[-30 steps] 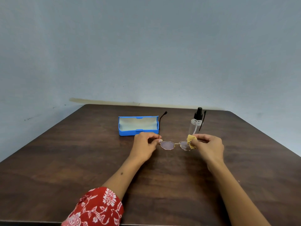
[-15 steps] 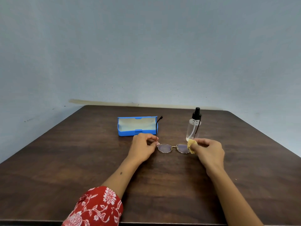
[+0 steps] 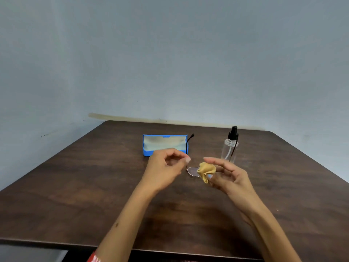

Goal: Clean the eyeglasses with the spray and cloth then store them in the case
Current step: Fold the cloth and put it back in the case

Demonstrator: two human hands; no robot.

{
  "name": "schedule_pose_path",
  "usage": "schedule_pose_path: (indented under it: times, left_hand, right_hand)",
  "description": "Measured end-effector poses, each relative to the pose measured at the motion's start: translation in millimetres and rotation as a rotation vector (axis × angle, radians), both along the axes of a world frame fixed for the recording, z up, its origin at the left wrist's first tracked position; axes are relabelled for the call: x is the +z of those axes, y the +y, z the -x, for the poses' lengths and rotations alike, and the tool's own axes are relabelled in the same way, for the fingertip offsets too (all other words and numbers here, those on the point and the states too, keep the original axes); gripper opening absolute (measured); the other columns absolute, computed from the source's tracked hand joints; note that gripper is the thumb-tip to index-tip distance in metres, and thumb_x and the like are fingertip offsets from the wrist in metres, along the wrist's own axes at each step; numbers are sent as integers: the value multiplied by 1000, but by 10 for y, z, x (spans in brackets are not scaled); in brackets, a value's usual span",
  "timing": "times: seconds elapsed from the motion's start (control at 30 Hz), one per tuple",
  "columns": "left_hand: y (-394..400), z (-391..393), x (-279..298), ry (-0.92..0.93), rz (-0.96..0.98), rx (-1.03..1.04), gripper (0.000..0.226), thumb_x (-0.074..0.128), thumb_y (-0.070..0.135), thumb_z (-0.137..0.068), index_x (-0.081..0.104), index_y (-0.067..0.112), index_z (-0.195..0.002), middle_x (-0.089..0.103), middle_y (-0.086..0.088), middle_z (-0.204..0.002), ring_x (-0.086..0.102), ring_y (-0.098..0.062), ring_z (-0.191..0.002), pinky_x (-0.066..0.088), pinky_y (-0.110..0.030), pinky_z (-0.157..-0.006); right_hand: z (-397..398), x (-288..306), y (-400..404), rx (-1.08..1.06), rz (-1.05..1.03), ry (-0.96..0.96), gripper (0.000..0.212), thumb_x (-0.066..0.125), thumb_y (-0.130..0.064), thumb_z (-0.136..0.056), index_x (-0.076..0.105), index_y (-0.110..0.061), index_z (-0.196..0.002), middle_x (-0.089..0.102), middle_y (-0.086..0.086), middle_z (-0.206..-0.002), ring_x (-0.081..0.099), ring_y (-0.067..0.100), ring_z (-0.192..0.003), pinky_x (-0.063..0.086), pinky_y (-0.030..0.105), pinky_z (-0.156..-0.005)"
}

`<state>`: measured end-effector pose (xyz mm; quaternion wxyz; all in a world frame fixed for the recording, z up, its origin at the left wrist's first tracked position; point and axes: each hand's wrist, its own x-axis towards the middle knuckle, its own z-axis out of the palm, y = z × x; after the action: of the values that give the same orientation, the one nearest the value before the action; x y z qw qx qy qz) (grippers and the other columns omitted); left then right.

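Two hands hold the eyeglasses above the table: left hand pinches the frame's end, right hand presses the yellow cloth on a lens. Open blue case at eleven o'clock, spray bottle at one.

We list the colours as follows. Table: dark brown wood grain with lighter reddish-brown streaks. Case: bright blue shell, pale cream lining inside. Cloth: mustard yellow, plain, no print. Glasses: thin gold-toned rim, lens with a faint pinkish tint, dark brown to black arms. Spray bottle: clear body, black pump top, a white tube inside. Wall: pale grey-blue, with a tan strip along its foot. Sleeve: red with white markings, which we see only at the lower edge. We note a pale blue thumbnail on the right hand.
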<state>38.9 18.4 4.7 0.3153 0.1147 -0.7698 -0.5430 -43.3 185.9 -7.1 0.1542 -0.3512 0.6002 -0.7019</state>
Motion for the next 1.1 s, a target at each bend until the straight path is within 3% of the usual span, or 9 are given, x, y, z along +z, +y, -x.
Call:
schedule_pose_path:
  times: [0.13, 0.33, 0.43, 0.6, 0.67, 0.83, 1.0, 1.1]
  left_hand:
    - [135, -209, -7, -10, -14, -136, 10, 74, 13, -78, 72, 18, -87, 74, -1, -87, 70, -16, -80, 60, -35, -72]
    - [110, -276, -72, 99, 37, -45, 12, 74, 9, -78, 73, 19, -84, 74, -2, -81, 71, -19, -77, 60, -39, -71]
    - [81, -335, -88, 92, 79, -43, 9, 73, 12, -79, 74, 17, -86, 74, -1, -79, 71, -18, -72, 60, -35, -68]
    - [12, -391, -122, 48, 97, -81, 6, 72, 11, -80, 74, 14, -85, 73, -6, -74, 69, -21, -66, 57, -33, -63]
    - [8, -424, -107, 57, 29, -140, 6, 71, 8, -81, 72, 7, -87, 72, -10, -73, 69, -22, -65, 57, -31, -60]
    - [-25, -491, -79, 30, -57, -259, 16, 73, 21, -77, 71, 6, -84, 70, -7, -75, 68, -21, -72, 59, -35, -65]
    - [2, -531, -59, 119, -210, -348, 13, 71, 31, -68, 69, 18, -67, 68, 3, -74, 63, -8, -70, 51, -20, -61]
    - [0, -555, -34, 152, -400, -384, 13, 70, 32, -63, 68, 19, -61, 64, -1, -73, 59, -10, -67, 48, -21, -60]
  right_hand:
    - [-104, 31, -119, 63, 8, 42, 34, 60, 15, -81, 66, -11, -102, 73, 3, -91, 67, 12, -80, 55, 24, -69]
    - [-200, 60, -254, 28, -30, 101, 25, 54, 8, -88, 68, -10, -99, 73, 5, -87, 69, 17, -79, 57, 30, -67]
    - [-192, 119, -245, 59, -125, 219, 12, 62, -3, -87, 68, -9, -96, 72, 8, -84, 70, 21, -78, 56, 29, -66]
    - [-128, 216, -255, 39, -328, 395, 6, 76, -19, -77, 72, -18, -82, 73, 2, -85, 70, 17, -84, 55, 43, -83]
    - [-120, 259, -263, 44, -350, 403, 4, 77, -20, -75, 74, -20, -79, 73, -1, -90, 68, 12, -89, 53, 39, -86]
    - [-198, 391, -266, 87, -293, 332, 25, 71, -1, -74, 75, -22, -62, 72, -3, -91, 66, 3, -91, 47, 16, -73]
    - [-284, 430, -320, 186, -155, 125, 14, 70, 1, -72, 72, -10, -62, 73, 6, -85, 68, 12, -76, 50, 19, -64]
    - [-322, 393, -367, 212, -69, -19, 20, 62, 5, -78, 65, -7, -62, 69, 9, -73, 63, 14, -65, 49, 19, -56]
